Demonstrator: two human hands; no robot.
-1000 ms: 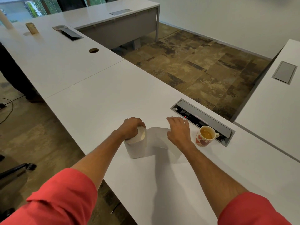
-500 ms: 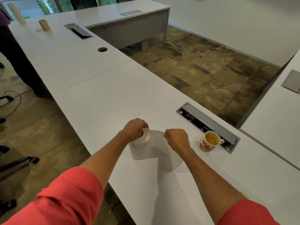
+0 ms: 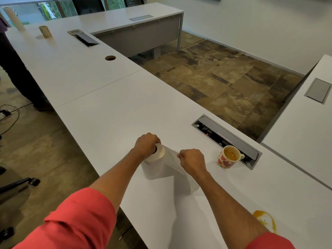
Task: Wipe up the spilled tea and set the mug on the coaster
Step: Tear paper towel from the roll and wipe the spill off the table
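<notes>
Item 1. Two coral-red short sleeves (image 3: 75,221) occupied the bottom edge of the view, bare forearms reaching toward 12 o'clock over a long white laminate desk (image 3: 111,112).

Item 2. An amber puddle of spilled tea (image 3: 265,221) lay on the desk at 4 o'clock from the hands, just beside the right forearm, unwiped.

Item 3. A white paper towel roll (image 3: 154,168) stood upright near the desk's near edge. The left hand (image 3: 146,146) was clamped over its top end, fingers curled round the rim. A loose white sheet of towel (image 3: 179,175) trailed from the roll toward 4 o'clock.

Item 4. The right hand (image 3: 193,159), at 3 o'clock from the roll, was closed in a fist, pinching the upper edge of the sheet.

Item 5. A white ceramic mug with red hearts (image 3: 228,157), holding amber tea, stood on the bare desk at 3 o'clock from the right hand, well apart from the puddle, its handle toward 3 o'clock. It stood just beside the near edge of a grey recessed cable tray with open lid (image 3: 228,139).

Item 6. A round brown-rimmed cable hole (image 3: 110,58) sat at 11 o'clock, farther up the desk.

Item 7. A small tan cylinder (image 3: 45,31) and a tall cream paper roll (image 3: 13,18) stood at the desk's far end.
</notes>
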